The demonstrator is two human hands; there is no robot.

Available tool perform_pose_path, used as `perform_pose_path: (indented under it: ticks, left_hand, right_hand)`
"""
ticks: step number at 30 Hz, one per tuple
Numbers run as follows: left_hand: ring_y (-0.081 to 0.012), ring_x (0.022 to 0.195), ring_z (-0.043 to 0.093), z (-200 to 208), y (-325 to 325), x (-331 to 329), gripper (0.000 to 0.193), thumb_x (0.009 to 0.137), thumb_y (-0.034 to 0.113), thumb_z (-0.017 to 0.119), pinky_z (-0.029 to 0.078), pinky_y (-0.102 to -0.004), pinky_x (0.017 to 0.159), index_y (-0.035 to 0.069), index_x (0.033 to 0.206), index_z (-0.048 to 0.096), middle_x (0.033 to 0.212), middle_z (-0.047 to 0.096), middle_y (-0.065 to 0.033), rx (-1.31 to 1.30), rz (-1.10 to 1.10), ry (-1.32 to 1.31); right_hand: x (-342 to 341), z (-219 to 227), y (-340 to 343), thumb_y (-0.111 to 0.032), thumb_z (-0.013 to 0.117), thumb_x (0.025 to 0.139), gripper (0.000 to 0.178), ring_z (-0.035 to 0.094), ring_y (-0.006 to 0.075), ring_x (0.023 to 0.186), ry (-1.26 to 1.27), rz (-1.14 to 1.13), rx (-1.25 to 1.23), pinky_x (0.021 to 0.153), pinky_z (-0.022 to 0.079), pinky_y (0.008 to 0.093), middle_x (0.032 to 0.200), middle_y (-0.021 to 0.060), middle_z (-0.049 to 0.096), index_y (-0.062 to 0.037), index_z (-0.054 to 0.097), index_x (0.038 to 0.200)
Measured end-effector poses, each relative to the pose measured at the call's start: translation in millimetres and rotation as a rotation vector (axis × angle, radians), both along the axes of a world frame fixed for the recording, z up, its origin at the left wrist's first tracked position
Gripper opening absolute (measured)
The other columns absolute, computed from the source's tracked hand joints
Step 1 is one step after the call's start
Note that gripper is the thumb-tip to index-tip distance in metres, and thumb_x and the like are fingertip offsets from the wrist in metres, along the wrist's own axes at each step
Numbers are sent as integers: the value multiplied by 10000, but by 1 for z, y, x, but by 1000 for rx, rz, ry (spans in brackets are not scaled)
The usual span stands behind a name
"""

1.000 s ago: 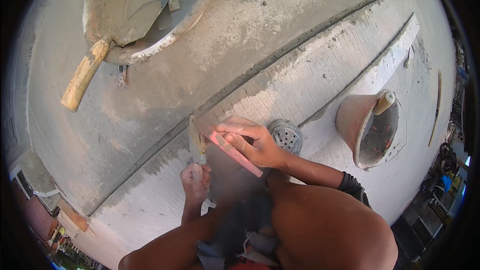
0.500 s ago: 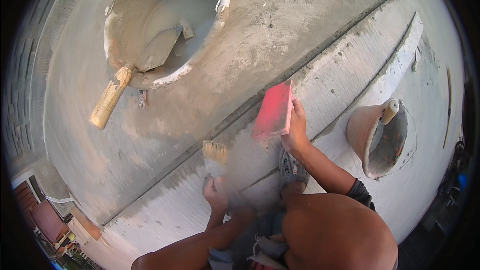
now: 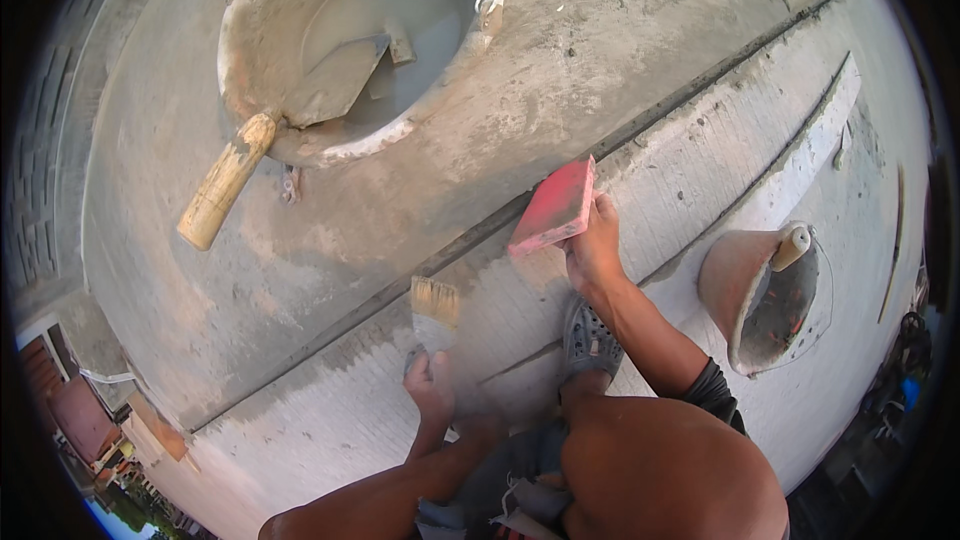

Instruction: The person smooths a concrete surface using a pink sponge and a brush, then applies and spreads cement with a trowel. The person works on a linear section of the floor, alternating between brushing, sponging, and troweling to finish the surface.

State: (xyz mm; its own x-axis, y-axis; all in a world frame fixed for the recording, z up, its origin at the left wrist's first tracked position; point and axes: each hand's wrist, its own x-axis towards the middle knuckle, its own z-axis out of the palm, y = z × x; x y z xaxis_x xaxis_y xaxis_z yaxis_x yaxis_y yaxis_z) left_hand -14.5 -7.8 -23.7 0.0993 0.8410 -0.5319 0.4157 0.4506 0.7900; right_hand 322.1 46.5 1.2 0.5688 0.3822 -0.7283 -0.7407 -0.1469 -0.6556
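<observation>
My left hand (image 3: 430,392) is closed around the handle of a flat paintbrush (image 3: 436,308), its pale bristles pointing away from me over the concrete. Whether the bristles touch the surface I cannot tell. In my right hand (image 3: 597,250) is a flat, rectangular red plastering float (image 3: 556,204), tilted, with grey smears on its face; the fingers wrap behind it and its grip is hidden. The float hangs near the dark groove (image 3: 480,237) in the concrete. Ahead on the left stands a large bucket (image 3: 240,50) of cloudy water. A trowel (image 3: 335,82) leans inside it, wooden handle over the rim.
A smaller mortar-stained bucket (image 3: 735,270) with a wire handle lies tilted at the right. A pale strip (image 3: 790,175) runs along the slab beyond it. My shod foot (image 3: 590,335) rests on the concrete below my right hand. Boards and clutter (image 3: 150,430) sit at the lower left.
The float has tipped to a flatter angle in my right hand. My left hand keeps the paintbrush almost in the same place. The view has shifted slightly.
</observation>
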Motion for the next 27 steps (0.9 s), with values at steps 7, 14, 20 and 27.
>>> perform_pose_path:
  ticks: [7,14,20,27]
  left_hand:
    - [-31,534,398,-2,-1,6,370,1057,336,609,291,-222,477,-14,942,641,640,489,35,91,-1,-56]
    - [-35,536,401,-4,-1,4,391,1056,358,611,291,-226,479,-20,959,643,645,487,36,75,-2,-51]
    - [-40,540,402,-2,-1,5,402,1057,363,606,297,-230,487,-26,961,641,652,488,36,76,-9,-38]
    - [-40,549,410,-3,-2,3,395,1055,352,601,303,-230,494,-32,971,648,661,493,38,53,-11,-19]
  right_hand:
    - [-18,1,6,-238,479,1108,184,673,146,779,39,53,-32,664,595,336,956,79,646,-58,458,1140]
    - [-40,6,-7,-189,557,1073,183,686,162,862,176,35,26,695,570,312,1033,58,662,-66,525,1205]
    - [-9,8,-1,-165,539,1077,210,715,182,918,63,-6,-45,755,615,337,1076,76,678,-40,525,1245]
    - [-5,4,6,-235,536,1087,207,700,174,851,64,41,-2,729,633,382,1014,108,651,-52,453,1135]
